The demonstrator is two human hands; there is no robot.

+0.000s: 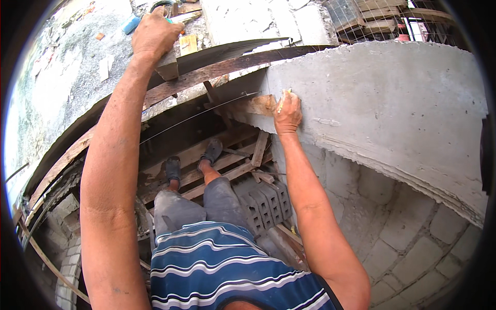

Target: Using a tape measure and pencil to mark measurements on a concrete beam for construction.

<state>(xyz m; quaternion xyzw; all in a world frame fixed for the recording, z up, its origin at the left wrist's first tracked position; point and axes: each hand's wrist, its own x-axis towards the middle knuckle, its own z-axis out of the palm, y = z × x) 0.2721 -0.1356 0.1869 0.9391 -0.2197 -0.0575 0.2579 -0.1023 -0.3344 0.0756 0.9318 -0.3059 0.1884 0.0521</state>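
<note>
My left hand (pixel 155 33) is stretched far forward over the rough slab's edge. Its fingers curl down around something mostly hidden, with turquoise and orange bits showing beside them. My right hand (pixel 288 111) is closed and presses against the left end of a grey concrete beam (pixel 382 98). A small pale-yellow piece shows between its fingers; what it is I cannot make out. Just left of that hand, a brown patch (pixel 263 105) marks the beam's face. A thin line or wire (pixel 201 112) runs toward it from the lower left.
My feet in dark clogs stand on wooden planks (pixel 206 178) below. Hollow blocks (pixel 263 209) are stacked beside my legs, under a block wall (pixel 408 227). A bent wooden board (pixel 222 70) edges the slab (pixel 67 77). Wire mesh and scrap wood (pixel 382 15) lie at the far right.
</note>
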